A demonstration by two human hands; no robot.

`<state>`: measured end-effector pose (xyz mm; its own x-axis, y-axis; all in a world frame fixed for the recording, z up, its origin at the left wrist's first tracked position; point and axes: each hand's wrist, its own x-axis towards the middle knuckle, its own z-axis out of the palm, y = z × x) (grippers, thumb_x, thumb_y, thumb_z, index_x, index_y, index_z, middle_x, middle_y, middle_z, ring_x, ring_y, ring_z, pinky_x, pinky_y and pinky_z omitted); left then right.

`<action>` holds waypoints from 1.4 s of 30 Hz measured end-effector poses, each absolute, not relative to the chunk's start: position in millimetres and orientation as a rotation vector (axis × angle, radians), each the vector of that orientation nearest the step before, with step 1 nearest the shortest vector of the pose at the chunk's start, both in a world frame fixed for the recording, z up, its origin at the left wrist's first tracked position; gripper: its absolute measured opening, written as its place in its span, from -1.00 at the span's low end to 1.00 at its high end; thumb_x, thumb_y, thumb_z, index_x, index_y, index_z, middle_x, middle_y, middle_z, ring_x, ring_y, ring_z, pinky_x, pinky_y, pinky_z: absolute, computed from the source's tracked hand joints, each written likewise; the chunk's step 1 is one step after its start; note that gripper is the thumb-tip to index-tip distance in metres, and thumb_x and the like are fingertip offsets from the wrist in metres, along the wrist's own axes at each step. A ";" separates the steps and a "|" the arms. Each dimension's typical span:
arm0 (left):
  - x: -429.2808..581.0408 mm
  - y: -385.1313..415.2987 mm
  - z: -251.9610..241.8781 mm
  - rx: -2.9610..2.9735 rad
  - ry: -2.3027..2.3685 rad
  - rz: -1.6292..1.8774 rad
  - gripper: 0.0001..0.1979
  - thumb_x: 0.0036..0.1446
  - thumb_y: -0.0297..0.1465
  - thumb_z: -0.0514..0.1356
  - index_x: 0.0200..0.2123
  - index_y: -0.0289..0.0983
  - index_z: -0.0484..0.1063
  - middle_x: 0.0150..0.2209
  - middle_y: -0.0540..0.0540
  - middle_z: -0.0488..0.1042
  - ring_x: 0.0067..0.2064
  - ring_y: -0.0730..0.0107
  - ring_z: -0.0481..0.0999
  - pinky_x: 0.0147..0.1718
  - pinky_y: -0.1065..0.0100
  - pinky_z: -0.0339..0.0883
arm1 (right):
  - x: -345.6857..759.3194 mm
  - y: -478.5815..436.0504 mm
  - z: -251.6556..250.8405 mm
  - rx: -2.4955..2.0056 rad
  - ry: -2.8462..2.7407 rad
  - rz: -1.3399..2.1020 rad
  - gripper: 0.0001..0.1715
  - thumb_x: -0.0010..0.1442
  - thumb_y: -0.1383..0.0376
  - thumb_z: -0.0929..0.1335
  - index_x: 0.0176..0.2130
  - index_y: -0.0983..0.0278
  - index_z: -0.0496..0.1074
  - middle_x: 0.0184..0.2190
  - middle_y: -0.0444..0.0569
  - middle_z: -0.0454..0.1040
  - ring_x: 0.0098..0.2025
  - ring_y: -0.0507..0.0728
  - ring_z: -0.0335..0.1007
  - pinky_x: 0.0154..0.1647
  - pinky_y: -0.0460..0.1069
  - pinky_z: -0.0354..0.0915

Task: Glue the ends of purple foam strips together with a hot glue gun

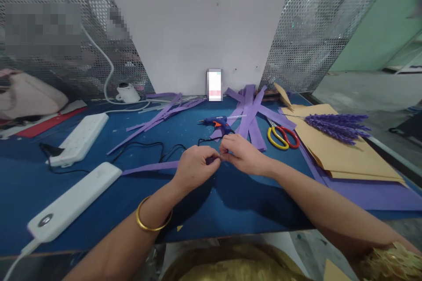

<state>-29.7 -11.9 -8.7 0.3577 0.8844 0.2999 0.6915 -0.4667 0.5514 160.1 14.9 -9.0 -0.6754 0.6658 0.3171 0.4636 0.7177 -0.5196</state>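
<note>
Over the middle of the blue table, my left hand [197, 166] is closed on a narrow purple strip [151, 167], probably paper, whose long end trails left. My right hand [243, 153] is pinched shut against the left fingertips. What lies between its fingers is too small and covered to make out. Just beyond the hands rests a blue hot glue gun [216, 122] with an orange trigger and a clear glue stick in its back. More purple strips [245, 112] lie crossed in a pile behind my right hand.
Red-and-yellow-handled scissors [282, 137] lie to the right. Purple flower sprigs [336, 126] rest on tan sheets [356, 158] over purple sheets [379, 195]. Left are loose strips [158, 116], a white power strip [81, 138], a white oblong device [75, 202] and black cord [145, 143]. A phone [215, 85] stands behind.
</note>
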 end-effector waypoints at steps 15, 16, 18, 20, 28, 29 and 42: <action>-32.9 -4.0 -6.3 2.013 1.419 0.958 -0.85 0.06 -0.34 0.27 -0.44 -0.25 0.63 -0.50 0.02 0.59 -0.49 0.43 0.44 -0.44 0.40 0.21 | 177.1 28.7 1.3 -1.051 -2.002 0.485 -0.60 0.36 0.17 0.23 -0.51 0.22 0.22 -0.54 -0.15 0.28 -0.41 0.08 0.21 -0.22 0.03 0.16; -33.0 -4.4 -6.4 2.016 1.416 0.970 -0.86 0.06 -0.34 0.27 -0.44 -0.24 0.63 -0.50 0.02 0.59 -0.49 0.43 0.43 -0.44 0.40 0.22 | 175.6 27.5 0.6 -1.016 -2.082 0.395 -0.63 0.36 0.18 0.26 -0.47 0.22 0.29 -0.49 -0.12 0.37 -0.36 0.11 0.28 -0.13 0.06 0.18; -33.4 -5.1 -7.3 2.034 1.392 0.997 -0.86 0.07 -0.33 0.27 -0.43 -0.24 0.63 -0.49 0.02 0.58 -0.48 0.44 0.43 -0.43 0.41 0.22 | 171.4 23.2 -0.3 -0.910 -2.250 0.295 -0.78 0.35 0.20 0.31 -0.31 0.23 0.43 -0.32 -0.04 0.53 -0.22 0.15 0.39 0.07 0.12 0.15; -34.0 -5.3 -8.7 2.065 1.358 1.010 -0.86 0.08 -0.33 0.27 -0.43 -0.23 0.62 -0.49 0.02 0.58 -0.48 0.45 0.42 -0.42 0.41 0.22 | 168.0 18.8 -0.1 -0.851 -2.425 0.288 -0.80 0.37 0.23 0.30 -0.26 0.24 0.46 -0.31 -0.03 0.56 -0.24 0.13 0.42 0.16 0.15 0.10; -34.9 0.2 -7.8 1.918 1.342 0.968 -0.77 0.06 -0.24 0.26 -0.50 -0.28 0.58 -0.57 0.02 0.49 -0.51 0.45 0.33 -0.48 0.40 0.15 | 193.2 35.1 12.5 -1.070 -2.551 0.653 -0.76 0.34 0.27 0.29 -0.35 0.25 0.45 -0.50 -0.16 0.42 -0.43 0.02 0.28 -0.38 -0.07 0.09; -35.2 0.6 -7.2 1.889 1.345 0.972 -0.76 0.05 -0.24 0.27 -0.50 -0.28 0.58 -0.56 0.01 0.49 -0.50 0.44 0.33 -0.47 0.40 0.15 | 197.6 38.1 14.1 -1.101 -2.521 0.727 -0.77 0.33 0.26 0.29 -0.36 0.25 0.44 -0.52 -0.17 0.41 -0.45 0.01 0.28 -0.39 -0.08 0.10; -37.3 3.4 -6.9 1.717 1.349 1.076 -0.77 -0.01 -0.23 0.32 -0.52 -0.28 0.56 -0.57 0.03 0.44 -0.49 0.47 0.28 -0.49 0.41 0.12 | 199.0 38.3 14.8 -1.237 -2.239 0.858 -0.77 0.26 0.31 0.29 -0.42 0.25 0.43 -0.56 -0.15 0.48 -0.52 0.00 0.28 -0.43 -0.06 0.16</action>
